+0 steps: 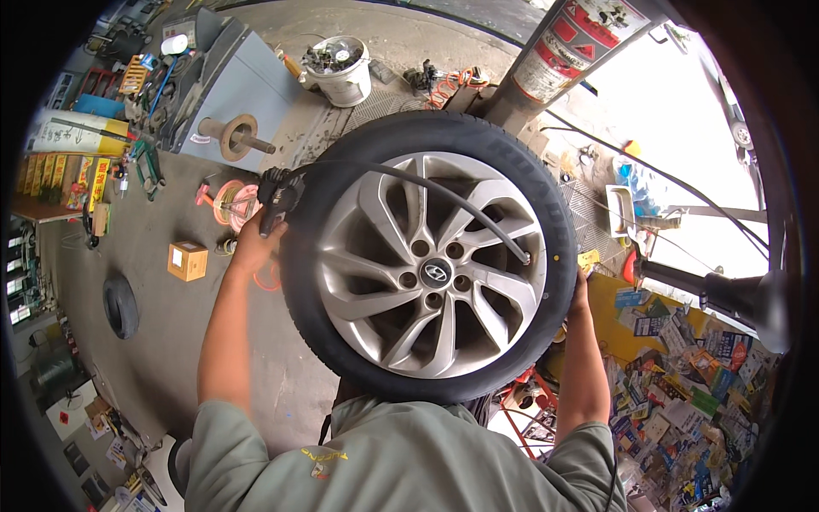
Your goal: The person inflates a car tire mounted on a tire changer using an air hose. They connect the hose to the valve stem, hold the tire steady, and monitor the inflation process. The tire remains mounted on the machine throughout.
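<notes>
Presently, one wheel (437, 271) sits mid-scene, its face turned up toward the wearer: one black tyre (556, 226), one silver rim (384, 219), five lug holes (420, 247) around one centre cap (438, 274). What bears it from below: cannot tell from where I stand.

Hands: two. Left hand (252, 243), just left of the tyre, is clenched round one black hand tool (280, 194). One dark hose (476, 212) crosses the wheel's face, its end by the right part of the rim. Right hand (580, 294) is at the tyre's right side; its fingers are hidden, so I cannot tell whether it grasps or only rests.

Count, surroundings: one white bucket (345, 92), far, heaped with small parts; one cardboard box (187, 260) and one loose tyre (120, 305), left; one pink reel (235, 205), beyond the left hand; one grey machine (247, 94), far left, with one flanged shaft (239, 137); one pillar (508, 107), far right, bearing stickers.

Surface: grey, marked floor (281, 350). Room: a cluttered workshop, brightly lit at far right; near right, one yellow panel (627, 320) strewn with cards (682, 375), too many to count
</notes>
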{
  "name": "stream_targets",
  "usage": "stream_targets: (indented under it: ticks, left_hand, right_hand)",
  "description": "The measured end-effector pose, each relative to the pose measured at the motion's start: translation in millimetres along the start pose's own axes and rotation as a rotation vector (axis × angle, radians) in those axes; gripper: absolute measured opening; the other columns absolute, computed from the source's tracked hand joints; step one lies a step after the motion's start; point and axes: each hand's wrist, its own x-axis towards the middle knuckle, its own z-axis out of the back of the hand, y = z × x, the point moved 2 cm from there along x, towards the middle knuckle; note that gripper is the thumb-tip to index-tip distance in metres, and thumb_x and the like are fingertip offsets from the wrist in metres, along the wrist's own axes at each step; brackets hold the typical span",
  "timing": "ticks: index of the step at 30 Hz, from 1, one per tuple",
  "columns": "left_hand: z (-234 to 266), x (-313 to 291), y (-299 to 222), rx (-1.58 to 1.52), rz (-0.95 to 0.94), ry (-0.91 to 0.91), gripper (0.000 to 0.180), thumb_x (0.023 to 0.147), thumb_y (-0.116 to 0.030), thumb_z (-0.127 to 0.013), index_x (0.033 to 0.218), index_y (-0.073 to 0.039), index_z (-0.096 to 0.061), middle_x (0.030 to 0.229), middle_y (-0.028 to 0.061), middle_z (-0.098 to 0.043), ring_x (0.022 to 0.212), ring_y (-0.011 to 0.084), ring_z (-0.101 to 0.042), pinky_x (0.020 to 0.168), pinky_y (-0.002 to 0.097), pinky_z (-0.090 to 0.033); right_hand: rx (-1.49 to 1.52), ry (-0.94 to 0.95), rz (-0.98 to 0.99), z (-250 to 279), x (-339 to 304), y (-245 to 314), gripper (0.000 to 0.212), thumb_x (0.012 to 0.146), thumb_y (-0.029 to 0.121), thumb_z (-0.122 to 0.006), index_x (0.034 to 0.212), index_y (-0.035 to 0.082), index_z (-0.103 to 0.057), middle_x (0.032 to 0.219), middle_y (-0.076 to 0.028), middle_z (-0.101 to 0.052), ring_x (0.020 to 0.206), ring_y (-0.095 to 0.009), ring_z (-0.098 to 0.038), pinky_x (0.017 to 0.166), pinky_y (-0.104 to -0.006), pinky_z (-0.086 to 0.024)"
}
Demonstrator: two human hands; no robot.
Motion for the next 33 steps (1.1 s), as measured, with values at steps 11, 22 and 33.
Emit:
stream_targets:
  ticks: [11,22,33]
  left_hand:
    - [-9.3,-1.1,-20.9,0.009,0.135,0.039,0.042,0.102,-0.038,-0.072,0.121,-0.001,-0.064,0.098,0.0020,-0.066,0.092,0.0139,-0.059,0.086,0.0326,-0.049]
    - [-9.6,-5.2,-32.1,0.105,0.157,0.014,0.044,0.104,-0.038,-0.070,0.121,0.002,-0.067,0.100,0.0054,-0.068,0.092,0.0153,-0.060,0.087,0.0339,-0.049]
    - [-13.9,-15.4,-40.2,0.136,0.095,0.003,0.048,0.105,-0.040,-0.068,0.126,0.003,-0.066,0.109,0.0103,-0.072,0.103,0.0195,-0.064,0.096,0.0356,-0.049]
  right_hand:
    - [0.087,-0.059,-0.042,-7.2,-12.4,-0.1,0.056,0.103,0.050,-0.054,0.136,0.006,-0.066,0.124,-0.010,-0.075,0.110,-0.024,-0.072,0.097,-0.0389,-0.059]
    - [0.088,-0.088,-0.061,-22.6,-21.8,8.4,0.055,0.104,0.049,-0.055,0.134,0.005,-0.068,0.123,-0.011,-0.076,0.108,-0.024,-0.073,0.095,-0.0384,-0.059]
    - [0.079,-0.116,-0.040,-26.1,-24.3,10.8,0.054,0.104,0.046,-0.054,0.135,0.004,-0.067,0.123,-0.012,-0.076,0.106,-0.024,-0.074,0.095,-0.0368,-0.059]
